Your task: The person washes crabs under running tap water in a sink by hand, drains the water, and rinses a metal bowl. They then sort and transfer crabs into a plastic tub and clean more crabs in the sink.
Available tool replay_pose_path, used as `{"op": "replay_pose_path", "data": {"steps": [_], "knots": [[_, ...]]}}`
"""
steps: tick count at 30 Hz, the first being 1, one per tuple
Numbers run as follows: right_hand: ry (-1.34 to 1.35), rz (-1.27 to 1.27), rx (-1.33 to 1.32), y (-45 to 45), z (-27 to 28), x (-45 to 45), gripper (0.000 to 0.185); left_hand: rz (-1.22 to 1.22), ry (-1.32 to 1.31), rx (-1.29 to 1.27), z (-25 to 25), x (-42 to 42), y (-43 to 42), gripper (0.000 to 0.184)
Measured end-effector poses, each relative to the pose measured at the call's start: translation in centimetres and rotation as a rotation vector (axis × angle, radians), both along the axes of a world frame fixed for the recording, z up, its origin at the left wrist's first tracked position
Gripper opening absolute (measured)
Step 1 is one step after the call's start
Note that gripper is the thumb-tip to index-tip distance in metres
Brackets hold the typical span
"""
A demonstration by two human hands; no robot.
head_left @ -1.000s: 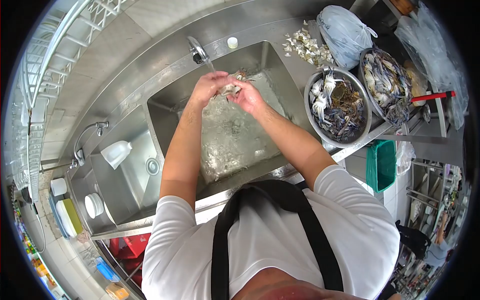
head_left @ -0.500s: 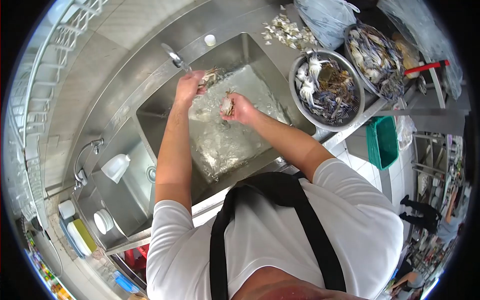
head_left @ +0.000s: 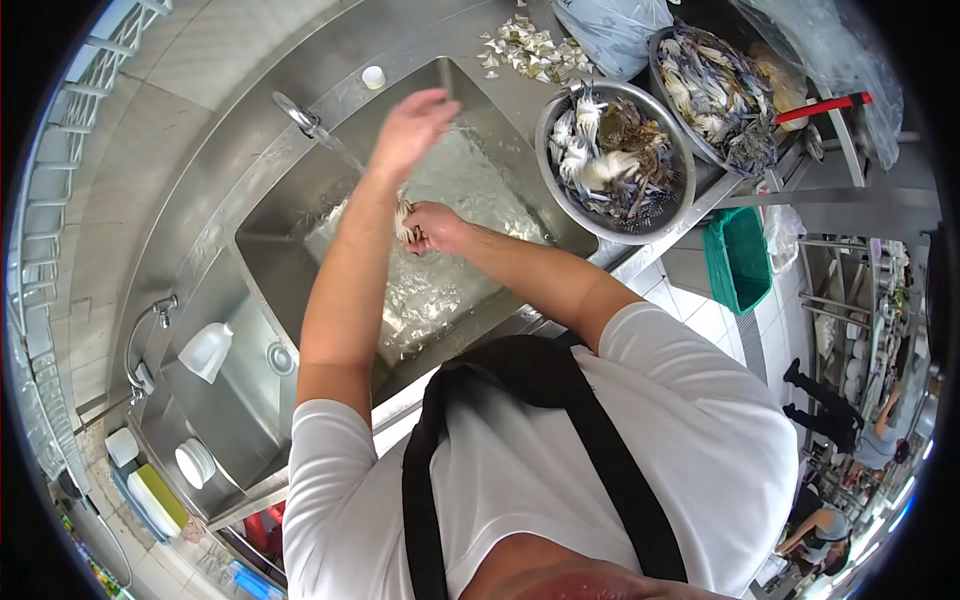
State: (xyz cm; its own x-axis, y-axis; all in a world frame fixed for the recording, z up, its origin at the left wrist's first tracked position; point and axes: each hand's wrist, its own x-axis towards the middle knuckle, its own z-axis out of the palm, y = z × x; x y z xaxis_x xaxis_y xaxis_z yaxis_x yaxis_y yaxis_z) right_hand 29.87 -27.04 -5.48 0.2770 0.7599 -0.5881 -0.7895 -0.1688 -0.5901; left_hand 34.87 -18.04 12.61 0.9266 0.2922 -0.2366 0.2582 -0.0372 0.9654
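Observation:
My left hand (head_left: 412,132) is raised over the far part of the sink (head_left: 275,225), somewhat blurred, its fingers stretched out with nothing in them. Closer to me, my right hand (head_left: 435,227) grips a piece of crab (head_left: 405,222) above the water, partly hidden by the fingers and my left forearm. A running faucet (head_left: 303,118) pours into the sink beside my left arm. To the right stands a metal colander (head_left: 690,190) with crab pieces in it; a pale, motion-smeared crab piece (head_left: 610,170) shows over them.
Behind the colander, a second bowl (head_left: 655,75) is heaped with crabs, a red-handled tool (head_left: 825,107) at its edge. Shell scraps (head_left: 535,48) and a plastic bag (head_left: 615,35) lie on the counter. A green-lined bin (head_left: 738,260) stands right; a second basin (head_left: 240,390) is left.
My left hand has let go of its crab piece and opened out. A blurred pale piece now shows over the colander. My right hand has shifted left with its crab piece.

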Motion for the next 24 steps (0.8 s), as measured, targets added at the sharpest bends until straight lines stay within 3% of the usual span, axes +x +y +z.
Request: {"op": "replay_pose_path", "data": {"steps": [2,5,7,9,10,12,13,16,20,24], "knots": [[0.002,-0.019,-0.006,0.3,2.2,1.0,0.02,0.19,0.069,-0.169,-2.5,-1.1,4.3,0.042],[0.043,-0.096,0.065,2.1,2.0,2.3,0.025,0.402,0.098,-0.128,-6.1,-3.3,10.3,0.031],[0.019,-0.103,0.165,3.5,2.5,3.1,0.023,0.441,0.012,-0.125,-4.3,-5.1,10.4,0.027],[-0.003,-0.065,0.217,5.2,5.0,2.7,0.021,0.424,-0.136,-0.296,-2.6,-6.5,10.1,0.023],[-0.036,-0.104,0.224,5.6,6.1,2.8,0.022,0.449,-0.143,-0.287,-2.2,-7.5,10.7,0.023],[-0.086,-0.145,0.221,5.9,7.5,3.0,0.023,0.428,0.011,-0.01,-1.9,-8.3,10.6,0.019],[-0.108,-0.158,0.232,6.2,7.8,3.2,0.024,0.431,0.001,-0.017,-3.1,-8.7,11.0,0.019],[-0.171,-0.183,0.263,6.2,7.3,3.7,0.026,0.558,-0.018,0.295,-6.7,-11.1,11.8,0.018],[-0.217,-0.27,0.288,6.3,6.8,3.5,0.026,0.471,0.009,0.167,-6.2,-12.4,8.7,0.027],[-0.206,-0.282,0.282,5.5,7.4,2.9,0.026,0.477,-0.027,0.205,-7.5,-12.0,8.1,0.029]]}}
